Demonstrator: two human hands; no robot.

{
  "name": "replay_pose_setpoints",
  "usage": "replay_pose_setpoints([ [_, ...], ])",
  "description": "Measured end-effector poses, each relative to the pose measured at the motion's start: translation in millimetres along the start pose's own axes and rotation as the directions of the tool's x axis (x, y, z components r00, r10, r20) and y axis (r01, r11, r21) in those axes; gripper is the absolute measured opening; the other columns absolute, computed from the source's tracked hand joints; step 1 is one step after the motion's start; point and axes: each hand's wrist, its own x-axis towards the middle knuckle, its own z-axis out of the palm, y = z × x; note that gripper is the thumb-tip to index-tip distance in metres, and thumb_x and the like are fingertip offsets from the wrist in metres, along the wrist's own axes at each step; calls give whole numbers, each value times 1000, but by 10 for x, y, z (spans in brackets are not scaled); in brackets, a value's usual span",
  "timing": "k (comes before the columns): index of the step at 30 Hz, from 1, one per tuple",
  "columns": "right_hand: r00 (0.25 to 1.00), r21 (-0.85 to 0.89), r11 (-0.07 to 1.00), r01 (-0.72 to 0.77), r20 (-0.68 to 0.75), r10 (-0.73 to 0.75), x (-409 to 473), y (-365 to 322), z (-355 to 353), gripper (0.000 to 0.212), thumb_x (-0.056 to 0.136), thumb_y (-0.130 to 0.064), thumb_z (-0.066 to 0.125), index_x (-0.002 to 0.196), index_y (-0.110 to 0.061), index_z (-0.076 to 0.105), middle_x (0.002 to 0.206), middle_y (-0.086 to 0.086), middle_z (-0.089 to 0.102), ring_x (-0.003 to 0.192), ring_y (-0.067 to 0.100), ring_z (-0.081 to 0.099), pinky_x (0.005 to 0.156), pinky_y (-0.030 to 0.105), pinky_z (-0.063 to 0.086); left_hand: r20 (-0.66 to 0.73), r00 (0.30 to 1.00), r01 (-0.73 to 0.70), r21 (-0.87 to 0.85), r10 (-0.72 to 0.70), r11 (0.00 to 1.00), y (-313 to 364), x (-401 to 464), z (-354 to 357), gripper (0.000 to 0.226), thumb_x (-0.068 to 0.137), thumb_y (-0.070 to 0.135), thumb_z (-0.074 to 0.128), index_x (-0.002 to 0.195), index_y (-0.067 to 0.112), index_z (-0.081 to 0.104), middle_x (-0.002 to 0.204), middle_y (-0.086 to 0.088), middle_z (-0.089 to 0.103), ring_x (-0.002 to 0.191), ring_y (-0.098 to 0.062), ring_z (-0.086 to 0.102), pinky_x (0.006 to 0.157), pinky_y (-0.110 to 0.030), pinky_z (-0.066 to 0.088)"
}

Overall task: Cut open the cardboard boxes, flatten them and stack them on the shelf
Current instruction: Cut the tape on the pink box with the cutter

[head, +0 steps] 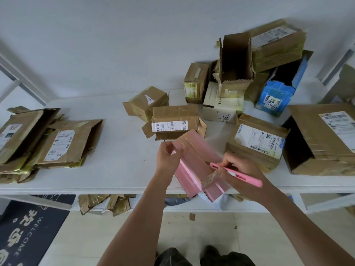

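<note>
Over the front edge of the white shelf (pixel 119 169) I hold a pink cardboard box (pixel 197 160) wrapped in clear tape. My left hand (pixel 169 156) pinches its upper left corner. My right hand (pixel 238 167) grips a pink box cutter (pixel 238 172), its tip lying against the box's right side, and the same hand's fingers touch a loose taped flap at the lower right. A pile of flattened brown boxes (pixel 44 139) lies at the shelf's left end.
Uncut brown boxes (pixel 172 120) crowd the middle and right of the shelf, with an open upright box (pixel 236 64), a blue package (pixel 274 100) and a white box (pixel 221 106). Tape scraps (pixel 107 204) lie on the lower shelf. A dark welcome mat (pixel 28 231) covers the floor at left.
</note>
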Motion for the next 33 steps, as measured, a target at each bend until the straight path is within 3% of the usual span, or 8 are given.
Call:
replay_pose_setpoints([
  [8,997,196,978,-68,42,61,-211,17,-15,23,93,-6,62,74,0,51,71,1,61,52,3,50,49,14,41,-11,1000,19,15,-19,1000,31,-13,23,24,86,22,75,99,24,55,105,3,62,98,-16,60,89,-35,51],
  [10,998,180,982,-54,23,51,-260,12,-36,25,94,-19,64,75,-7,53,66,-2,56,52,3,49,48,18,42,-17,1000,17,25,-17,1000,46,-25,37,23,87,23,73,98,25,54,104,3,63,96,-15,60,85,-32,51],
  [13,980,147,986,-83,-169,107,-340,72,0,19,87,-39,60,78,-24,55,69,6,58,56,16,56,46,34,48,-62,998,14,83,-9,996,83,-33,24,24,89,22,70,103,19,51,101,0,59,88,-17,57,68,-26,46],
  [15,911,260,958,-125,-352,214,-356,148,95,11,90,-29,62,80,-28,57,80,7,66,71,27,67,60,47,58,-129,992,25,112,-10,993,96,-47,-17,27,90,17,65,110,17,47,107,-4,54,85,-17,54,62,-25,43],
  [20,798,514,845,-149,-442,410,-102,273,416,6,96,-17,58,93,-15,54,94,1,73,90,19,72,83,50,59,-214,976,58,116,-32,992,108,-235,-182,61,91,16,56,139,41,29,116,-1,32,97,-25,51,66,-32,40],
  [25,821,671,730,-130,-340,459,188,174,700,13,99,-18,55,99,-8,48,98,8,73,93,25,73,77,37,62,-244,970,112,389,-15,915,122,-354,-365,37,95,23,45,129,38,46,119,-4,31,108,-30,47,91,-41,44],
  [29,832,642,754,-139,-337,441,367,64,842,18,99,-21,55,99,-5,47,99,22,66,96,40,68,77,55,59,-23,913,-263,730,407,631,-8,-365,-514,41,99,8,43,136,25,49,154,-5,20,146,-32,19,121,-47,15],
  [33,827,638,754,-160,-330,455,440,80,809,13,100,-23,53,100,-11,49,103,20,67,99,37,68,83,63,54,255,888,-459,545,383,702,-61,-231,-635,43,106,15,36,149,14,39,157,5,28,148,-8,14,120,-26,8],
])
